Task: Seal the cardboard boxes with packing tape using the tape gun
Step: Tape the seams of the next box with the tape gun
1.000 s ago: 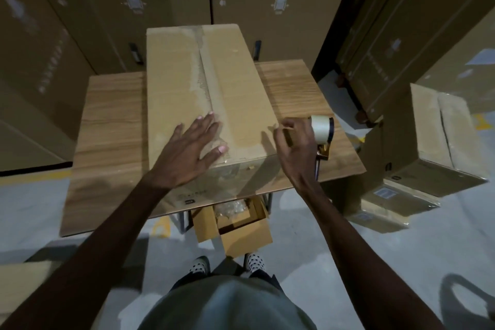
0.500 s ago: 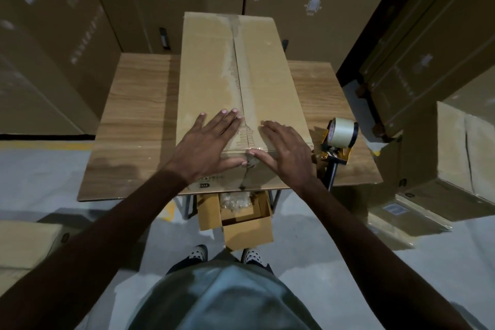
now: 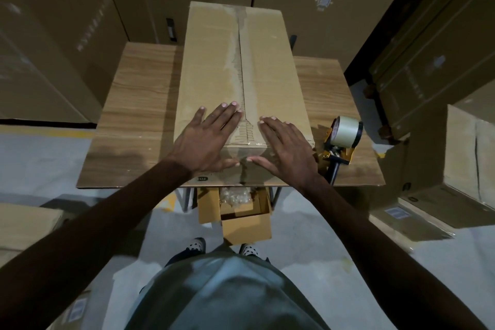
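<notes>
Both forearms are bare from the frame's edge down to the wrists, with no sleeve showing on either. The left hand and the right hand wear no gloves, rings, watch or bands; the fingernails are short and pale. Below the hands, nearest the camera, the torso is covered by a grey-green top of plain cloth with no print visible. Under its hem show dark trousers and two light shoes dotted with dark spots.
</notes>
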{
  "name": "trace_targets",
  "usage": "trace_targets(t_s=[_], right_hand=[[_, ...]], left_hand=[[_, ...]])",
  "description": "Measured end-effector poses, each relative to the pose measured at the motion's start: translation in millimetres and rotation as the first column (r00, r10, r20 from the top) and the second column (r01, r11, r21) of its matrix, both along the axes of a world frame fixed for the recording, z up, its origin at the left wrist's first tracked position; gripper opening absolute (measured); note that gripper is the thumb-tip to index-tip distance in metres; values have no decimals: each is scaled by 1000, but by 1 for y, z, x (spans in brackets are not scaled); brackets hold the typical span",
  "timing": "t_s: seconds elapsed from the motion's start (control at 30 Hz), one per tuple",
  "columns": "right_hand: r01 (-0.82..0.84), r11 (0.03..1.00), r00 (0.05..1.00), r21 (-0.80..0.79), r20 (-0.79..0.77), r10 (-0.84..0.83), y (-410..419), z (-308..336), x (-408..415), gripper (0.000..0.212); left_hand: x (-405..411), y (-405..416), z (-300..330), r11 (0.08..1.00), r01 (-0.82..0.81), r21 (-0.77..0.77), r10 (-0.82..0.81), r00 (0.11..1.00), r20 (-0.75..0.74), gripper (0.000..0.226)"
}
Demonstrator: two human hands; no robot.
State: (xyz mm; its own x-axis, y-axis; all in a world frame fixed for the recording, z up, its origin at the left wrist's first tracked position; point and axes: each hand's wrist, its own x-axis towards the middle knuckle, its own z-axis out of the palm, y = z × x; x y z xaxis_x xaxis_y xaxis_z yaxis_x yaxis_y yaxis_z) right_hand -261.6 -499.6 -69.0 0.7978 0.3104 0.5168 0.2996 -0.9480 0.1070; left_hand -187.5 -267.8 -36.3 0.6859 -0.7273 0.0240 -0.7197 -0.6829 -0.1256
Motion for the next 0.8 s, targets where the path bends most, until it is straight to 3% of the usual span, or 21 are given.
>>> trace_targets(t_s=[0.23, 0.33, 0.43, 0.53, 0.67, 0.8], right_hand=[[-55, 997, 996, -58, -81, 50, -5, 3, -2, 85], [-57, 996, 983, 62, -172, 67, -3, 10, -2, 85], [-24, 960, 981, 278, -178, 76, -4, 29, 9, 64], [13, 891, 968, 453, -228, 101, -10, 50, 35, 49], [102, 869, 937, 484, -339, 79, -13, 55, 75, 38], [147, 855, 908, 497, -411, 83, -4, 56, 113, 41]], left_hand=[[4, 4, 3, 999, 31, 11, -30, 995, -100, 113], [17, 10, 11, 997, 72, -22, -75, 956, -284, 113], [29, 13, 19, 985, 9, -171, -85, 891, -446, 98], [44, 11, 18, 961, -124, -246, 4, 898, -440, 81], [62, -3, 15, 955, -223, -197, 139, 919, -370, 64], [91, -15, 15, 954, -256, -159, 193, 924, -330, 61]])
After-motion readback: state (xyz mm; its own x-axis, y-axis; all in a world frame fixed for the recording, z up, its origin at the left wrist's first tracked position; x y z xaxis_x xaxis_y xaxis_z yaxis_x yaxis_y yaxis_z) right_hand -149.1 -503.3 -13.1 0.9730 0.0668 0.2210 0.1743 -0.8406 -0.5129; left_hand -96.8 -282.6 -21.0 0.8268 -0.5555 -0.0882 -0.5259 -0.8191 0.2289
